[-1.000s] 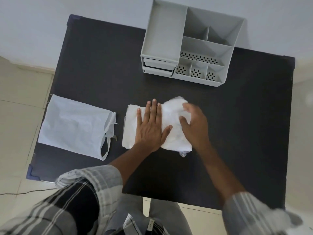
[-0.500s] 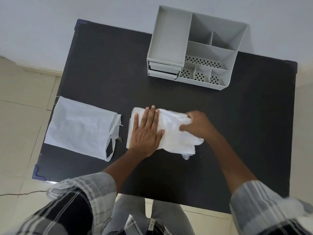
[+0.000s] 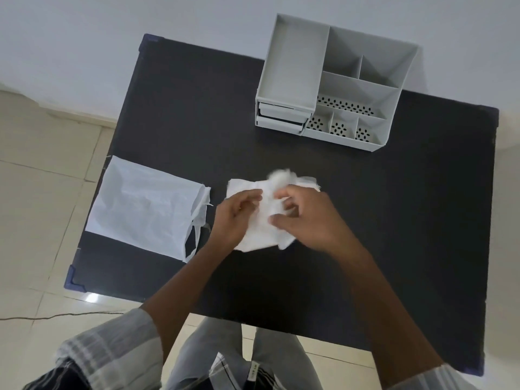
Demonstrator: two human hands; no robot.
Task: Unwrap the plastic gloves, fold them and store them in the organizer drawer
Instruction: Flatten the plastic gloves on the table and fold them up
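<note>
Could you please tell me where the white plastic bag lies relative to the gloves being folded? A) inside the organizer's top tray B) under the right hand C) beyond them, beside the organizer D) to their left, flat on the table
D: the plastic bag lies flat on the table, left of the gloves and apart from them.

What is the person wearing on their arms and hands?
The left hand and right hand are bare: no gloves, rings or watch can be seen. Both forearms are bare too. The sleeves are rolled up near the elbows. They belong to a checked shirt in grey, white and black stripes.
</note>
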